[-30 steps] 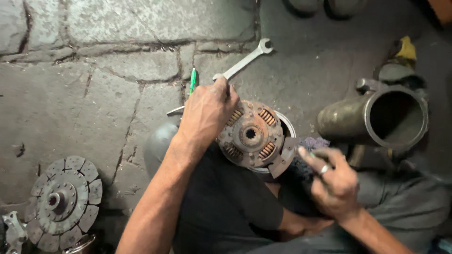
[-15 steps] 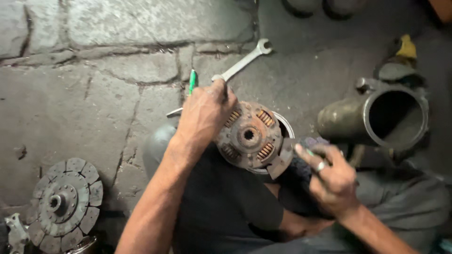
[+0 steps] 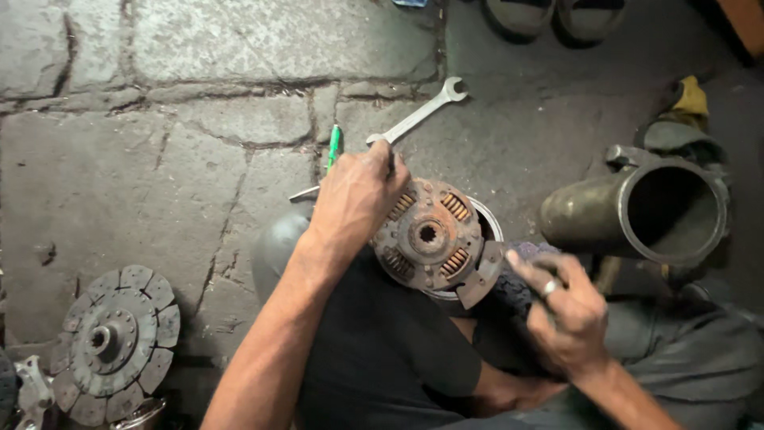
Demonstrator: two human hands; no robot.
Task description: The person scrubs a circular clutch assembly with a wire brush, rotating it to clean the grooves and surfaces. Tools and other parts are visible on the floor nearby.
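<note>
Rusty clutch disc, one of two, in left hand's grip; right hand grips its edge.

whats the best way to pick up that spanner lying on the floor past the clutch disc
Grip the spanner by its bare shank, about midway, coming straight down from above. It lies flat and slanted on the stone floor, its open jaw end up and to the right, clear of other things. Its near end is hidden behind the left hand, so the far half is probably the easier hold.
</note>
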